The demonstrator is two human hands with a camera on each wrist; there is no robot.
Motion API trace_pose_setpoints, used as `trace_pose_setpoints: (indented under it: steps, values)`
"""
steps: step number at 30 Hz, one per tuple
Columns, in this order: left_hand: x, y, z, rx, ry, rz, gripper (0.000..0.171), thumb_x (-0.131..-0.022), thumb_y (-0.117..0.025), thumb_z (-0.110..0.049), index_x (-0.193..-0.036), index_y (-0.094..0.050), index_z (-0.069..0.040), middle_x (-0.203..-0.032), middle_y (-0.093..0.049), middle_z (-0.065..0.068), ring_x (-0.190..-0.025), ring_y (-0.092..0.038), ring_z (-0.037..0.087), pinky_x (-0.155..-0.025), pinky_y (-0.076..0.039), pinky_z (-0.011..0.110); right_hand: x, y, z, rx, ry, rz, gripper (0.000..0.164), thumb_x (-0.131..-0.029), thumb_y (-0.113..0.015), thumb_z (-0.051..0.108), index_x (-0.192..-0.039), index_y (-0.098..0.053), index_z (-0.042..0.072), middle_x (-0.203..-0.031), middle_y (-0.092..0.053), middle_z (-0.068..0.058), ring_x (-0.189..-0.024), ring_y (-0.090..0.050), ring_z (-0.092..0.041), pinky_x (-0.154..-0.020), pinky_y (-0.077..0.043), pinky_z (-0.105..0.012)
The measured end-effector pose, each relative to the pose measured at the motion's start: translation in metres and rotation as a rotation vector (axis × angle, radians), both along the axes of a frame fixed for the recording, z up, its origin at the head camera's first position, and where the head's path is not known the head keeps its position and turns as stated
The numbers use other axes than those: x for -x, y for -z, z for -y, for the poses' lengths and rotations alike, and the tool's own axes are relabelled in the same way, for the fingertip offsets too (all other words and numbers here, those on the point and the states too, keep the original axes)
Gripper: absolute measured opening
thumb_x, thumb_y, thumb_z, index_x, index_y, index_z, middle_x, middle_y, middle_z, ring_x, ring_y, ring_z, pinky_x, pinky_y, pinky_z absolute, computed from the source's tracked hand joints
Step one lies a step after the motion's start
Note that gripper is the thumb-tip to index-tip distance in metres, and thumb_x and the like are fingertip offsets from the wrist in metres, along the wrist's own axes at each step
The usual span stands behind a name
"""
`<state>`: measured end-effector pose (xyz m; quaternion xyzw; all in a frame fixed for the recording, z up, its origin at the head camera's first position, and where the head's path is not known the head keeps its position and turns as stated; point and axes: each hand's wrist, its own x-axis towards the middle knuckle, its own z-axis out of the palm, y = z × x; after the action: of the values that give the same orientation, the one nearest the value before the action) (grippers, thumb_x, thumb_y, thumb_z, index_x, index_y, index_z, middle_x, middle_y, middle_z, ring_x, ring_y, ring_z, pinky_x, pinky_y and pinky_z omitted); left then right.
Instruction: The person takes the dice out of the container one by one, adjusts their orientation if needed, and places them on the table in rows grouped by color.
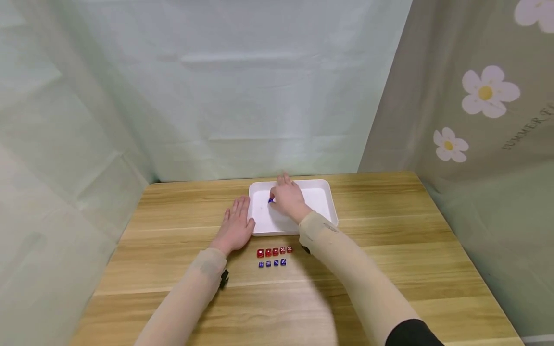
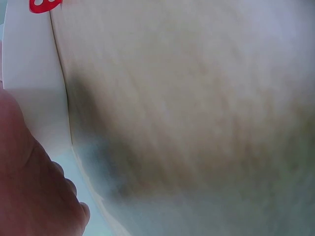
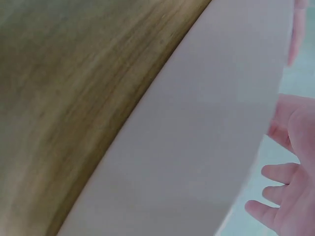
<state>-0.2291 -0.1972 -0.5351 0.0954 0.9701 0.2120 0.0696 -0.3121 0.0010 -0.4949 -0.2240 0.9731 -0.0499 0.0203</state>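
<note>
In the head view, my right hand [image 1: 289, 197] pinches a small blue die [image 1: 270, 200] between thumb and index finger, over the inside of a white tray [image 1: 318, 194]. Its other fingers stretch toward the tray's far rim. My left hand [image 1: 235, 228] lies with straight fingers along the tray's left side, thumb at the near left corner. The right wrist view has the right hand [image 3: 300, 187] at its edge, the die hidden behind the tray wall [image 3: 187, 118]. Part of the left hand [image 2: 34, 187] shows in the left wrist view beside the tray wall [image 2: 37, 73].
Several red dice [image 1: 268, 252] form a row on the wooden table [image 1: 381, 269] in front of the tray. A row of several blue dice [image 1: 268, 264] lies nearer me. Behind the table hangs a pale curtain [image 1: 259, 105]; a flowered cloth [image 1: 433, 96] hangs at the right.
</note>
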Motion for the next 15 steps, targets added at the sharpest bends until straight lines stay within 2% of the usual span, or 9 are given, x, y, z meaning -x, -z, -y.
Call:
trace_pose_setpoints:
  steps: [9,15]
  values:
    - [0.0,0.0,0.003,-0.019,-0.002,-0.007,0.072,-0.112,-0.036,-0.03,-0.17,-0.006,0.001,-0.178,-0.003,0.022,-0.164,0.003,0.04,-0.13,-0.002,0.063,-0.022,-0.009,-0.01,0.083,-0.016,0.017,0.02,-0.097,-0.079,0.036,-0.105,-0.081,0.019,-0.167,-0.04,-0.024,-0.16,-0.024,-0.045,-0.124,-0.036,-0.055]
    - [0.002,0.005,0.006,-0.014,-0.003,-0.014,0.073,-0.112,-0.034,-0.033,-0.171,-0.006,0.001,-0.178,-0.002,0.021,-0.164,0.003,0.04,-0.13,-0.001,0.062,-0.039,-0.016,-0.019,0.121,-0.043,0.002,0.018,-0.096,-0.079,0.035,-0.101,-0.08,0.018,-0.167,-0.04,-0.023,-0.159,-0.025,-0.044,-0.124,-0.036,-0.055]
